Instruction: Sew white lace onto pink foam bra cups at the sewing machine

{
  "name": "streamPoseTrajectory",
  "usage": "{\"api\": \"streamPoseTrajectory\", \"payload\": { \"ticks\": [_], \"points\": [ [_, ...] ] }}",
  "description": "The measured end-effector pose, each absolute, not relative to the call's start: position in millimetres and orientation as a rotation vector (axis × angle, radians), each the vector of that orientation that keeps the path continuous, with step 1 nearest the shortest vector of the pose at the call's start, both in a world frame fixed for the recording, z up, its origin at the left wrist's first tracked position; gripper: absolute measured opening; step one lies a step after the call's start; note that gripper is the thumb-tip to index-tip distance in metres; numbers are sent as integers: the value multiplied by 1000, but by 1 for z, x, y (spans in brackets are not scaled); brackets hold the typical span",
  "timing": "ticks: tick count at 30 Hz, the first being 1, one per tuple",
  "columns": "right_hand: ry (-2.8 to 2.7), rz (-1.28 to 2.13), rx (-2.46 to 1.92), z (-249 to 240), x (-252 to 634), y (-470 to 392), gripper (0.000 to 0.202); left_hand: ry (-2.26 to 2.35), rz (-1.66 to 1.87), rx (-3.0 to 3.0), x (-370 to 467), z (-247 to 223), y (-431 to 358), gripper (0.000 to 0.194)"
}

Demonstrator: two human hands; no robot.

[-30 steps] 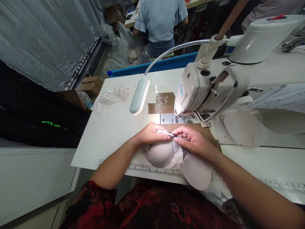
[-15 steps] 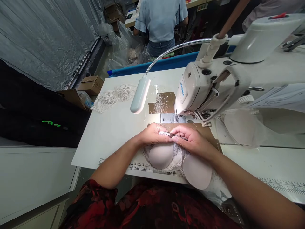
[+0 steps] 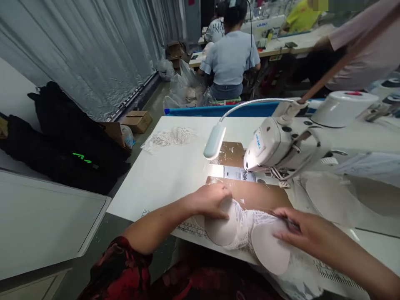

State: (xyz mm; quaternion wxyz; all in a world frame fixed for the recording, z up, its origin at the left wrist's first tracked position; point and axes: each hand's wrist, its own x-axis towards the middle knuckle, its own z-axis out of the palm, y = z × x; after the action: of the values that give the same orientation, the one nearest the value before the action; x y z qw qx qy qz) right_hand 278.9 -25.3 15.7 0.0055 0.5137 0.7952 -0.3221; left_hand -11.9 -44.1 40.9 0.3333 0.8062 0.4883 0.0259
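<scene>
A white lace bra (image 3: pixel 246 225) lies at the near edge of a table (image 3: pixel 134 179), below a sewing machine (image 3: pixel 265 143); the left hand (image 3: pixel 214 201) pinches its left cup (image 3: pixel 220 231); the right hand (image 3: pixel 296 227), at the right cup (image 3: pixel 270 248), curls around a blurred dark tool (image 3: pixel 292 226).

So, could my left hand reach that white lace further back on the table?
Probably yes: white tabletop lies between the left hand and the lace, and the lamp head hangs right of that path. It would likely need to leave the left cup first.

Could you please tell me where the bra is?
In the head view, the bra lies right of centre at the near table edge, the left hand on one cup.
</scene>
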Motion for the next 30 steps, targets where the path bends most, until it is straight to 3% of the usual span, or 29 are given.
{"api": "streamPoseTrajectory", "payload": {
  "ticks": [6, 11, 13, 18, 21, 26, 30],
  "points": [
    [2824, -967, 1633, -3, 295, -40, 32, 1328, -43, 2175, -30, 46, -77, 9],
    [2781, -1279, 1715, 28, 236, -39, 44, 1439, 212, 2183, -83, 65, -93, 19],
    [2825, -1451, 1463, 40, 195, -35, 39, 1635, 376, 2224, -110, 75, -86, 19],
    [3341, -1510, 1147, 53, 79, 3, 37, 2349, 1108, 2278, -189, 98, -35, 26],
    [3590, -1355, 1109, 55, 23, 39, 41, 2571, 1320, 2235, -226, 102, 0, 32],
    [3494, -972, 983, 37, -12, 79, 47, 2657, 562, 1918, -235, 61, 25, 41],
    [3357, -922, 852, 16, 19, 66, 41, 2520, 305, 1846, -224, 20, 25, 63]
  ]
}}
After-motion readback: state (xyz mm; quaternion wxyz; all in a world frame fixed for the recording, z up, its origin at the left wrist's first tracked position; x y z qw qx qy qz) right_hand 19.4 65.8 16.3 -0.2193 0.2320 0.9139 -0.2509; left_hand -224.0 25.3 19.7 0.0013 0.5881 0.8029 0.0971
